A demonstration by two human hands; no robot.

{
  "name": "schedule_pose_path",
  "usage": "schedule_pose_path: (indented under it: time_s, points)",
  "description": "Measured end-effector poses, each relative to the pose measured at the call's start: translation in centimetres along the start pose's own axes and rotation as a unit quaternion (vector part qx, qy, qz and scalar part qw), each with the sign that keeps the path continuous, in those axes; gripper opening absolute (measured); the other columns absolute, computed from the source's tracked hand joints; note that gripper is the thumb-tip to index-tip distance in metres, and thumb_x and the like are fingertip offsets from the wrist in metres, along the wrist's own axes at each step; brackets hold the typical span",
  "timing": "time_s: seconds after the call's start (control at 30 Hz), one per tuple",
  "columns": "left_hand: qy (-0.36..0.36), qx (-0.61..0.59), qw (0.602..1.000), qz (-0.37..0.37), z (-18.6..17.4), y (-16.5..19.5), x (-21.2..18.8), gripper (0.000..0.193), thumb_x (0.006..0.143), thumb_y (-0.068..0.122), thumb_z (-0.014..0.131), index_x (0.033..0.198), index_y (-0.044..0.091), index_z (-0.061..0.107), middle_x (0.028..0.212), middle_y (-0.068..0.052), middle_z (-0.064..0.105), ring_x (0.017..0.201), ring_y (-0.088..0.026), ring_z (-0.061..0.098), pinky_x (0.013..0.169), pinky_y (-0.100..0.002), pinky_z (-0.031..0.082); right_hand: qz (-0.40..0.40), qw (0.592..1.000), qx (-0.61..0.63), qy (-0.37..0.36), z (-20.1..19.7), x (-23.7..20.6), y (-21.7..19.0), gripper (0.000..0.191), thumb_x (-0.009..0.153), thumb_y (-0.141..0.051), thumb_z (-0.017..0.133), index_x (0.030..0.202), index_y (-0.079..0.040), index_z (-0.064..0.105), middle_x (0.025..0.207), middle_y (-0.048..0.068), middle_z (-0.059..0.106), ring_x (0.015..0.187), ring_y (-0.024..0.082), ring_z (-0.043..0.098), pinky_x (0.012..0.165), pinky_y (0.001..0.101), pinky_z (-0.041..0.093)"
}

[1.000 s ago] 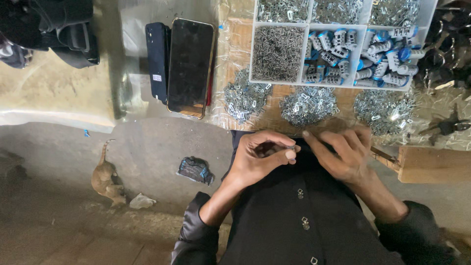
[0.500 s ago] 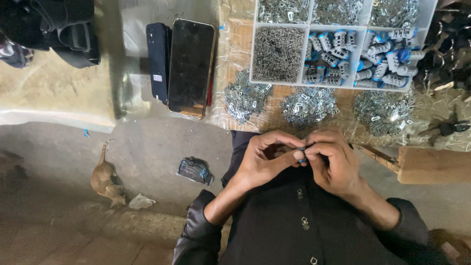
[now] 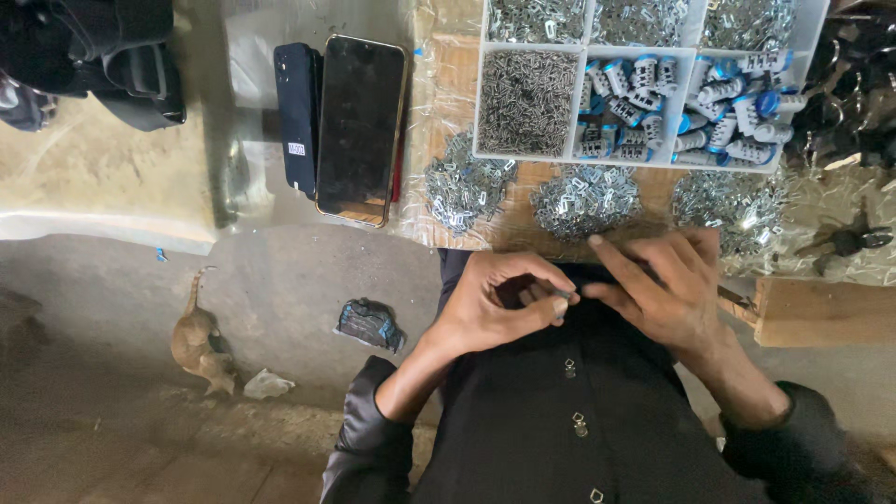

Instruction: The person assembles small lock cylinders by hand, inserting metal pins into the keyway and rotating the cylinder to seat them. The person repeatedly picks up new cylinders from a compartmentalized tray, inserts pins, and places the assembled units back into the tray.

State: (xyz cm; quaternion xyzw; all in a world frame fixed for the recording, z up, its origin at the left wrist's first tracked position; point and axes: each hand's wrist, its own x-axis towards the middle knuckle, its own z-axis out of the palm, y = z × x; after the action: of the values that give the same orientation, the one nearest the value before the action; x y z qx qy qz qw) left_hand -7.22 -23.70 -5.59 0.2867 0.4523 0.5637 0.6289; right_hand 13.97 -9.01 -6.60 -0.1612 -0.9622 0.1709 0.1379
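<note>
Small metal part (image 3: 564,295) sits pinched at my left hand (image 3: 495,303) fingertips, w/ right hand (image 3: 665,287) touching it from the other side, both over my dark shirt at the workbench (image 3: 149,177) edge. I see, big to small: divided parts tray (image 3: 569,149) w/ blue-capped pieces (image 3: 681,98), black phone (image 3: 359,126), dark slim case (image 3: 297,117) beside it, three piles of metal clips (image 3: 583,198). Right hand's grasp: can't tell.

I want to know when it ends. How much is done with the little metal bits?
Done: blue-capped pieces fill a tray compartment. In hand: left hand and right hand pinch one small part together. Left: three metal piles wait on the table.
</note>
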Motion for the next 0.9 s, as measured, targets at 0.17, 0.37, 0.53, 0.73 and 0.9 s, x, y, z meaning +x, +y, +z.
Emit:
schedule_pose_path:
  time_s: [0.17,0.37,0.53,0.73,0.9]
  points:
    - [0.039,-0.063,0.997,0.021,-0.1,-0.9,0.0,0.020,0.099,-0.001,0.073,0.118,-0.002,0.068,0.111,-0.013,0.075,0.092,-0.013,0.074,0.081,-0.025,0.061,-0.049,0.996,-0.014,0.068,0.7,-0.4,0.2,0.029,0.085,-0.018,0.091,0.111,-0.014,0.078,0.098,-0.001,0.065,0.088,0.019,0.059,0.089,0.0406,0.039]
    - [0.040,-0.063,0.997,-0.004,0.5,-1.8,0.0,0.018,0.099,0.002,0.073,0.115,-0.002,0.068,0.107,-0.013,0.076,0.088,-0.013,0.075,0.075,-0.026,0.062,-0.015,0.997,-0.009,0.076,0.6,0.0,0.1,0.026,0.085,-0.008,0.086,0.104,-0.011,0.069,0.100,0.001,0.066,0.093,0.022,0.062,0.095,0.0449,0.042]
    - [0.028,-0.063,0.998,-0.008,1.1,-1.9,0.1,0.023,0.097,-0.001,0.074,0.119,-0.002,0.066,0.109,-0.014,0.076,0.093,-0.012,0.073,0.082,-0.025,0.060,0.022,0.996,0.001,0.087,0.7,0.3,-0.4,0.027,0.085,-0.005,0.083,0.106,-0.011,0.067,0.101,0.000,0.069,0.092,0.021,0.063,0.094,0.0441,0.039]
    - [0.043,-0.053,0.998,0.005,1.2,-1.9,0.1,0.016,0.098,-0.001,0.074,0.113,-0.003,0.067,0.108,-0.014,0.076,0.089,-0.011,0.073,0.078,-0.024,0.060,0.043,0.988,-0.008,0.145,1.1,-0.7,0.1,0.022,0.087,0.000,0.081,0.103,-0.009,0.069,0.092,0.000,0.068,0.084,0.020,0.061,0.091,0.0443,0.035]
    - [0.087,-0.061,0.994,0.001,1.0,-2.0,0.2,0.017,0.094,-0.002,0.076,0.109,-0.003,0.069,0.103,-0.014,0.077,0.085,-0.012,0.074,0.077,-0.025,0.061,0.028,0.991,-0.012,0.127,1.0,-1.6,0.1,0.022,0.085,-0.011,0.086,0.105,-0.012,0.077,0.095,0.000,0.063,0.090,0.022,0.060,0.093,0.0449,0.036]
